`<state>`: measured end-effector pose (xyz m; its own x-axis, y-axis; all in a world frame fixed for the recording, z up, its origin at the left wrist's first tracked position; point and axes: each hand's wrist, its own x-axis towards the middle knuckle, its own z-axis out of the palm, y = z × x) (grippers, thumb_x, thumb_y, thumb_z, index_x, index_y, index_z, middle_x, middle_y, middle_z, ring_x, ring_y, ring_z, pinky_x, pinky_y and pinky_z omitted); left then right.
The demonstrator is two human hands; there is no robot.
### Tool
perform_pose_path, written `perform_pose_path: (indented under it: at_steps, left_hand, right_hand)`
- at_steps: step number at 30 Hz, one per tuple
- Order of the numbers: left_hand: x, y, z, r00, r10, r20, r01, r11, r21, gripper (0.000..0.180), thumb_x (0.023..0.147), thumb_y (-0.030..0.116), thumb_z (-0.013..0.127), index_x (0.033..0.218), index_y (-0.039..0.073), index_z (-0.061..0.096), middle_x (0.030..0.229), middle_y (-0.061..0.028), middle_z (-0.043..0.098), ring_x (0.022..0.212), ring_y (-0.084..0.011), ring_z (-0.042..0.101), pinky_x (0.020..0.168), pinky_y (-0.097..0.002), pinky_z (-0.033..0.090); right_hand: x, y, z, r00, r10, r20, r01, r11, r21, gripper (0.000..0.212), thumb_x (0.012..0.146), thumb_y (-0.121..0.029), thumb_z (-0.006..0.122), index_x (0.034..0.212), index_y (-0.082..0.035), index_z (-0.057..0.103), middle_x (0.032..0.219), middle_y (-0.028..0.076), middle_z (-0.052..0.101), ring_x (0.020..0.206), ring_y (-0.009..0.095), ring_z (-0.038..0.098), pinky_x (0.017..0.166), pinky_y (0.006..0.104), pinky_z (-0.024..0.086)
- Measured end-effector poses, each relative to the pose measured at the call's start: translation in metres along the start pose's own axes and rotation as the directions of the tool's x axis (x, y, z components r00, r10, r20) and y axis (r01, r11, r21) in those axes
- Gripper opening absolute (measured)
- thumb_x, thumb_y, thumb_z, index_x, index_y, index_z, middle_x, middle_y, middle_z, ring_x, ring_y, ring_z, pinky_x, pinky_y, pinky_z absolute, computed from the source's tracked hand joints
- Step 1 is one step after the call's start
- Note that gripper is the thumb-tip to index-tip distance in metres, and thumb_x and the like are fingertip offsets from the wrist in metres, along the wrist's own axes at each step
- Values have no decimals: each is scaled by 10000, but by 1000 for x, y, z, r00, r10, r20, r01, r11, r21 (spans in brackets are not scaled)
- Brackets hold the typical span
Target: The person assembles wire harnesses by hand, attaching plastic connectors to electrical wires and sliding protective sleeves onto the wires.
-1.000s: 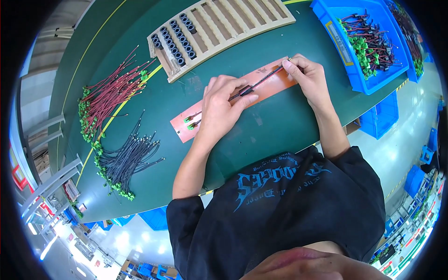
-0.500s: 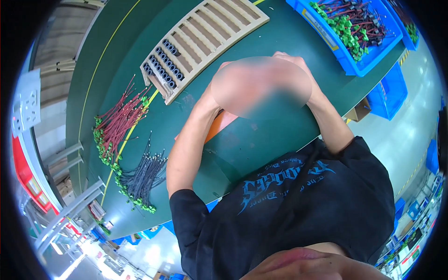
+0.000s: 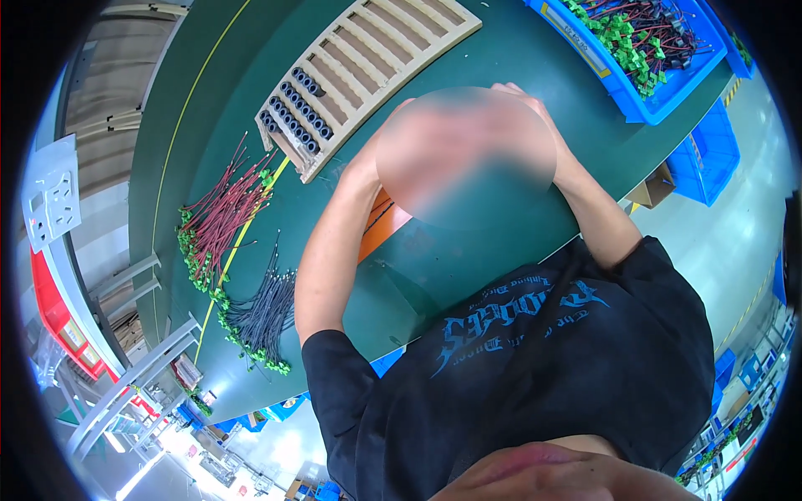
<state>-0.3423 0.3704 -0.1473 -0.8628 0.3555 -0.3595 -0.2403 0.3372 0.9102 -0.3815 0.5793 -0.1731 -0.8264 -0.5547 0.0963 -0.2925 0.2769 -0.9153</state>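
Observation:
My left hand [image 3: 415, 154] and my right hand [image 3: 522, 125] are close together over the green table [image 3: 468, 250], beyond my body. A blurred patch covers most of both hands, so their fingers and anything between them cannot be made out. Beside my left wrist lies a flat orange piece [image 3: 383, 234] with thin dark wires on it, partly hidden by the forearm. Just past my left hand stands a beige slotted tray [image 3: 391, 79]. Black round parts [image 3: 294, 119] with open centres fill several places at its near left end.
Left of my forearm lie a bundle of dark red wires [image 3: 224, 209] and a bundle of black wires [image 3: 261, 311], both with green connectors. At the far right, a blue bin [image 3: 643, 113] holds more wires with green connectors. A cardboard box [image 3: 653, 188] sits below the table edge.
The whole view has shifted slightly. Both hands stay together in nearly the same place, and more of the dark wires on the orange piece shows beside my left wrist.

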Motion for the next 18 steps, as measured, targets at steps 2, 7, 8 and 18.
perform_pose_path:
  at_steps: [2,7,8,18]
  left_hand:
    - [3,-4,4,999,15,-48,-12,999,47,147,918,131,727,861,-2,699,707,20,612,663,-51,501,587,-243,421]
    - [7,-7,9,992,-24,-125,32,997,66,136,885,115,749,850,-10,711,648,-18,608,585,-77,511,528,-276,417]
    - [9,-7,10,988,1,-157,8,998,58,127,870,102,752,835,-14,716,593,-49,593,519,-106,521,485,-307,418]
    - [8,2,11,968,-97,-230,117,991,72,131,879,86,739,953,-22,733,746,-49,662,676,-99,559,619,-274,469]
  right_hand:
    - [0,1,2,1000,-18,8,18,999,-34,213,914,-191,733,822,-12,664,698,25,538,699,153,451,631,314,397]
    - [5,11,3,993,-107,-43,103,990,-95,284,860,-250,765,729,-33,638,669,61,563,665,222,490,628,381,399]
    - [6,13,3,995,-96,-39,92,992,-87,284,860,-250,765,729,-33,638,669,61,563,665,222,490,628,381,399]
    - [11,18,6,987,-146,-68,139,986,-89,245,857,-224,766,742,-43,648,664,47,533,662,217,481,622,378,391]
